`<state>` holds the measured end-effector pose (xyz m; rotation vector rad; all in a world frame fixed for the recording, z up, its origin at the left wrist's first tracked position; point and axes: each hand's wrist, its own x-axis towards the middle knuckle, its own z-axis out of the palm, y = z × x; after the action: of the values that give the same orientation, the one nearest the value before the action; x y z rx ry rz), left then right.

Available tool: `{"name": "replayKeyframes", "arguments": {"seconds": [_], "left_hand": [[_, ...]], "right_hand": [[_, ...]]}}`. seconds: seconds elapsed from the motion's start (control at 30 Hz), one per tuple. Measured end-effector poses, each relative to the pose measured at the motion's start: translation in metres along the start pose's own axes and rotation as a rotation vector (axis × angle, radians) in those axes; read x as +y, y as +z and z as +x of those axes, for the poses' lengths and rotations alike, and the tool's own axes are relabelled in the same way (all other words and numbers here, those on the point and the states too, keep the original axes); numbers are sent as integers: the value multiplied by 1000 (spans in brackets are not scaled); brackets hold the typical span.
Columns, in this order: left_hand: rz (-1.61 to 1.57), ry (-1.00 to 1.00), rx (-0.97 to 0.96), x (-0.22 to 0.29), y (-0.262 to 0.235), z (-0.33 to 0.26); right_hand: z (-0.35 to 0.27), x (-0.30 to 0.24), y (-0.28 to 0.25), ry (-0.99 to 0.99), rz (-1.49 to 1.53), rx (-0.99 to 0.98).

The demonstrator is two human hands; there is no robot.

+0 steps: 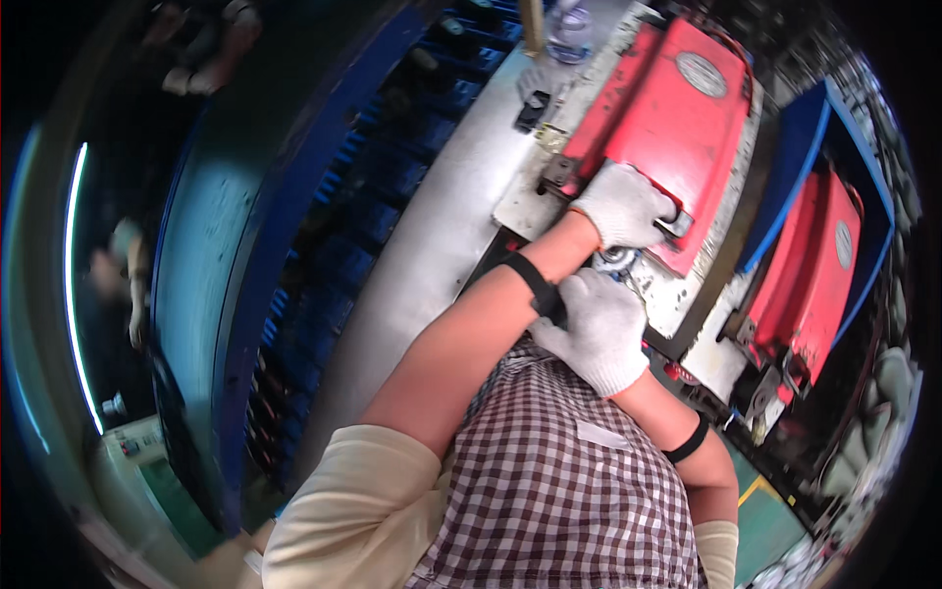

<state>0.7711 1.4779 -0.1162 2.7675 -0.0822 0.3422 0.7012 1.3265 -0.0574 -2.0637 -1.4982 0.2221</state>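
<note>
Both my hands wear white knit gloves. My left hand [630, 206] lies over the near end of a red machine cover [687, 108], its fingers curled down beside a small dark metal fitting [673, 224]; what they grip is hidden. Closer to my body, my right hand [601, 329] is closed, with thumb and fingers bent toward a dark gap at the bench edge. I cannot make out what it holds. Between the two gloves shows a round metal part [615, 259], partly covered by them.
A second red machine [829, 265] stands to the right within a blue frame [822, 128]. Left of me runs a pale worktop [422, 236] beside dark blue racks [363, 226]. A small black object [533, 111] and a clear bottle [570, 34] stand farther back. Other people are at the far left.
</note>
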Motion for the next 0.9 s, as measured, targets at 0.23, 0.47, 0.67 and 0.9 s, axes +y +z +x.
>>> {"name": "replayKeyframes", "arguments": {"seconds": [0.23, 0.47, 0.67, 0.9], "left_hand": [[91, -87, 85, 12, 6, -12], [203, -17, 250, 17, 32, -21], [220, -97, 198, 24, 27, -21], [4, -29, 57, 15, -6, -15]], "right_hand": [[9, -9, -19, -108, -18, -76], [13, -8, -23, -171, -42, -233], [2, -6, -26, -222, -79, -346], [-31, 97, -55, 471, 342, -163]]}}
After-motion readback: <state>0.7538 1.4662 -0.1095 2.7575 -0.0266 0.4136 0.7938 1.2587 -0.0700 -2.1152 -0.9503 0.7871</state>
